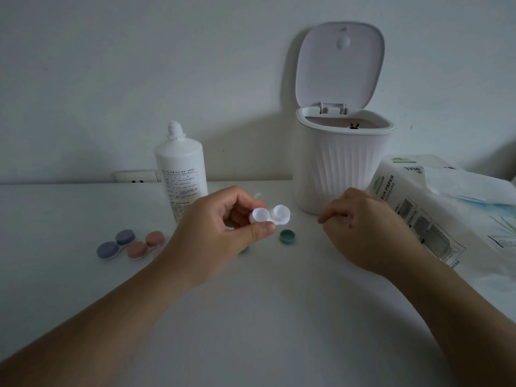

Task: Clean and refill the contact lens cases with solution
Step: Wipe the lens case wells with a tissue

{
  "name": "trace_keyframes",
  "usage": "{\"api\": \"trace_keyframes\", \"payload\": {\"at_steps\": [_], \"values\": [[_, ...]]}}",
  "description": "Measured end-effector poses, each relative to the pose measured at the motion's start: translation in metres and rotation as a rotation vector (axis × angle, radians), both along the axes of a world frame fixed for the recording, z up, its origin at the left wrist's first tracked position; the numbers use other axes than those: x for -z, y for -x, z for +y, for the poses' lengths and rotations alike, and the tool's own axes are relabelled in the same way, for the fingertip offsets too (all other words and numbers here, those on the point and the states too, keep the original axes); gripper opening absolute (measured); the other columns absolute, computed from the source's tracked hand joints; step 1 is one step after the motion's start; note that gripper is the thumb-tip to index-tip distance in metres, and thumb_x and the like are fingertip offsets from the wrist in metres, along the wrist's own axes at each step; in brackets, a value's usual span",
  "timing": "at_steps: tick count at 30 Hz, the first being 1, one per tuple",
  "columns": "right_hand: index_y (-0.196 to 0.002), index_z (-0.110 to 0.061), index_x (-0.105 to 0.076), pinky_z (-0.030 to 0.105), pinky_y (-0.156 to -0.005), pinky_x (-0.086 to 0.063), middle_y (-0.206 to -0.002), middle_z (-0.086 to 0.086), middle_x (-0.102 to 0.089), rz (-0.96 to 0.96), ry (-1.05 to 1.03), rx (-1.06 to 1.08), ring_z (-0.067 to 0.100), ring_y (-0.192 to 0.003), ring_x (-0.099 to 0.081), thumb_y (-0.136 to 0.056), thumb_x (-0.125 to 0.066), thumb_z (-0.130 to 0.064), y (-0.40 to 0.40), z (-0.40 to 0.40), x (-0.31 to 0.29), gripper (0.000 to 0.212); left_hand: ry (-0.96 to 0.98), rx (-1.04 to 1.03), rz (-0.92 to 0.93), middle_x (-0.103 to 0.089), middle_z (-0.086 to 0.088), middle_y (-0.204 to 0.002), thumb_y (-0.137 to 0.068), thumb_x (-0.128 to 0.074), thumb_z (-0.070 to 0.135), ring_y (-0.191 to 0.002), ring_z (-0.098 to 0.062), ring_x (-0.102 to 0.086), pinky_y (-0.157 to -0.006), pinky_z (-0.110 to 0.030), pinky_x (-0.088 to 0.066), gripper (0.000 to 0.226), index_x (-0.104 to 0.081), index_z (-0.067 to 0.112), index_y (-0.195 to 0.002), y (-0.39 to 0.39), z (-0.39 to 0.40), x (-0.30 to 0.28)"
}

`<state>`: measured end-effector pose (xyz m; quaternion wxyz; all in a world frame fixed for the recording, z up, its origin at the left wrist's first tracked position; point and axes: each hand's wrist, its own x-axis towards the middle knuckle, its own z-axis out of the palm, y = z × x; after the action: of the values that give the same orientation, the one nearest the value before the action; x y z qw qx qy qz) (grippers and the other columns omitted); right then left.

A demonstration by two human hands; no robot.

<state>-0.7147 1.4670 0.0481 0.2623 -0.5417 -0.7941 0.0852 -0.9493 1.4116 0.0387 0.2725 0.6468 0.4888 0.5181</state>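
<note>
White table (251,317) against a pale wall, dim light. At frame centre I see the left hand (220,227) pinching an uncapped white lens case (269,215) between thumb and fingers; both wells face up, held above the table. Contents of the wells: cannot tell. Right hand (365,227) is just right of the case, fingers loosely curled, thumb and forefinger near each other; I cannot tell whether anything is between them. One green cap (287,236) lies open side up on the table just below the case. A second greenish shape is mostly hidden under the left hand. Left of centre, two capped cases lie side by side, touching: a blue-grey case (116,244) and a pink case (145,244). Behind the left hand stands a white solution bottle (181,174), upright, cap off. Right of centre, a ribbed white bin (346,166), lid (339,65) raised. At the right edge, a tissue pack (435,213), one sheet protruding.
</note>
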Motion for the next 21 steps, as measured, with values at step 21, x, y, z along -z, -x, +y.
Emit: {"api": "trace_keyframes", "payload": {"at_steps": [21], "values": [[-0.108, -0.027, -0.077, 0.041, -0.090, -0.060, -0.101, -0.001, -0.079, 0.590, 0.347, -0.554, 0.021, -0.095, -0.075, -0.080, -0.077, -0.035, 0.012, -0.006, 0.008, 0.029, 0.123, 0.195, -0.155, -0.078, -0.001, -0.083, -0.071, -0.083, 0.028, -0.075, -0.010, -0.073, -0.068, -0.019, -0.055, 0.021, -0.076, 0.021, -0.090, -0.005, -0.001, 0.005]]}}
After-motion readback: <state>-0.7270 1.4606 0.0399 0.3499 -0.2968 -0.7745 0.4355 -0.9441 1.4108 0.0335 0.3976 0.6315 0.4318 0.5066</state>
